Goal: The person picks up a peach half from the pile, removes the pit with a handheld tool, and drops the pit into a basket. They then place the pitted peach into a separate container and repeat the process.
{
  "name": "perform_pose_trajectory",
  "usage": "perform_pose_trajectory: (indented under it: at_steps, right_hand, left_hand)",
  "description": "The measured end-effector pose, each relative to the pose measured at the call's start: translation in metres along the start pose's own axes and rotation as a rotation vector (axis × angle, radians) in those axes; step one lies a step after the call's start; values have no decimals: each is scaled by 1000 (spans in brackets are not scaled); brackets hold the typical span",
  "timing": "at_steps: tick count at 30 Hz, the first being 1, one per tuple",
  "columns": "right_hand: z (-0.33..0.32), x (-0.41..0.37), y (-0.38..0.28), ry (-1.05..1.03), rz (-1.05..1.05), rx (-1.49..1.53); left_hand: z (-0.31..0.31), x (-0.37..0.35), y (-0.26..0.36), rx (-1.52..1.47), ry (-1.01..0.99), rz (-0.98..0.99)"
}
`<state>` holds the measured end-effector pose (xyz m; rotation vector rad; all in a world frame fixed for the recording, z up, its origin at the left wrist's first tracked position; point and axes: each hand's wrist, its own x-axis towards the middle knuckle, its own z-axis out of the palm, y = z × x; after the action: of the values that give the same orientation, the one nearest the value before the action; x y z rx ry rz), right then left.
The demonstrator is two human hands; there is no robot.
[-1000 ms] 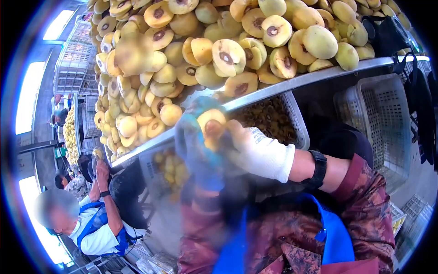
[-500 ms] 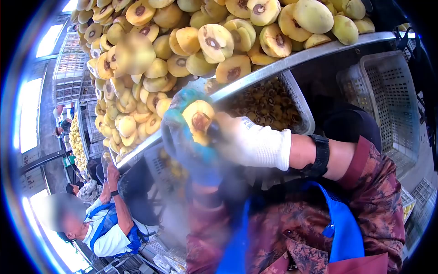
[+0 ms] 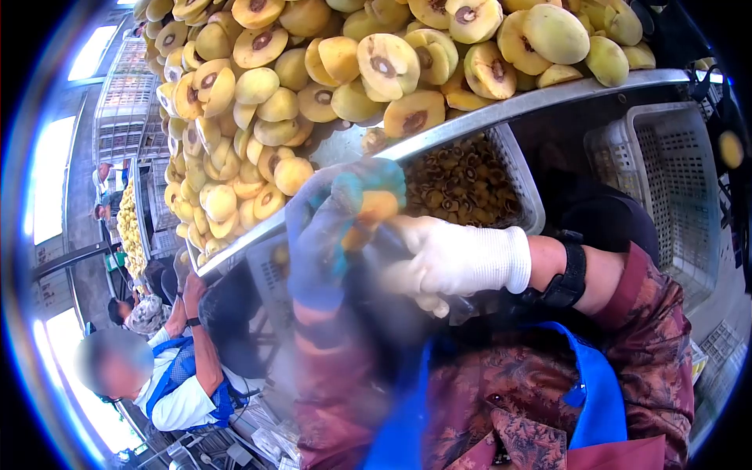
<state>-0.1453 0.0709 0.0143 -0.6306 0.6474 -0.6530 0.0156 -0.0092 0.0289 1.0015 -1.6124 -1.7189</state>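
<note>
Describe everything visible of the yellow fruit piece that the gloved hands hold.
The fruit piece is yellow-orange and blurred, so no pit or cut face is clear. The left hand, in a blue glove, wraps around it from the left. The right hand, in a white glove, comes close from the right; contact cannot be told. It is held below the metal table edge.

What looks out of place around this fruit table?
A blurred yellow piece at the far right, beside the grey crate, seems to rest on nothing. Otherwise the halved fruit lies heaped on the metal table. The left hand holds a fruit half.
</note>
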Motion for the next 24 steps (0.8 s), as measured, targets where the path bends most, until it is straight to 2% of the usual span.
perform_pose_trajectory:
  at_steps: [2,4,5,8,9,12,14,15,16,17,19,20,22,24]
  right_hand:
    - [-3,-1,2,-100,13,106]
    - [-7,2,13,-251,-16,283]
    - [-8,1,15,-371,48,523]
    - [-11,3,19,-535,95,776]
    - [-9,2,16,-421,93,692]
    - [0,2,3,-120,1,171]
    - [7,4,-6,132,-28,-261]
    - [3,12,9,246,-261,-576]
    - [-2,21,29,358,-501,-887]
    - [-5,24,37,365,-527,-975]
    - [-8,25,41,378,-580,-1149]
    - [-11,22,40,382,-483,-1334]
    - [-17,11,27,389,-267,-1690]
    - [-41,22,41,400,162,-1804]
  left_hand:
    - [-1,-2,1,47,-29,-27]
    - [-1,-5,-7,-29,-12,29]
    - [1,-6,-11,-69,-2,59]
    - [13,-3,-17,-230,0,119]
    - [9,1,-15,-188,-40,118]
    - [19,1,-14,-142,242,120]
    - [13,3,-18,282,200,334]
    - [10,4,-20,478,211,450]
    - [9,5,-20,381,260,419]
    - [9,6,-20,281,310,393]
    - [1,1,-17,-170,349,228]
    - [-3,-1,-15,-399,396,162]
    - [-39,-16,-20,-496,538,176]
    - [-80,-44,-12,131,673,196]
